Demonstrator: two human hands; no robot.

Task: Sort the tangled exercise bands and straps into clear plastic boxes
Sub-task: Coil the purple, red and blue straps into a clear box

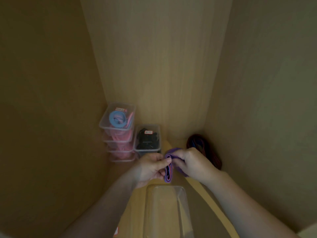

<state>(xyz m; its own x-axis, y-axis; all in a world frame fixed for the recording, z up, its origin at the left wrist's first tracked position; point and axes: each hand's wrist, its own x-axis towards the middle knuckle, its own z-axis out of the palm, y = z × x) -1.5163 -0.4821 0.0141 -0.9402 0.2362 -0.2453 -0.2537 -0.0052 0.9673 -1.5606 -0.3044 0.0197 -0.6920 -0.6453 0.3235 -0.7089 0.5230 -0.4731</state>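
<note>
A folded purple band (pixel 169 170) with a reddish inner layer hangs between my two hands. My left hand (pixel 151 168) pinches its left side with thumb and fingers. My right hand (pixel 192 163) grips its upper right part with curled fingers. Just below the hands stands a clear plastic box (pixel 167 212), open at the top, with nothing visible inside. In the far right corner lies a dark red and blue coil of bands (pixel 204 150), partly hidden behind my right hand.
At the far left stands a stack of clear boxes (pixel 118 133); the top one holds blue and pink bands, the lower ones pink bands. Beside it a clear box of black straps (pixel 147 140) sits on the shelf. Wooden cabinet walls (pixel 51 100) close in on three sides.
</note>
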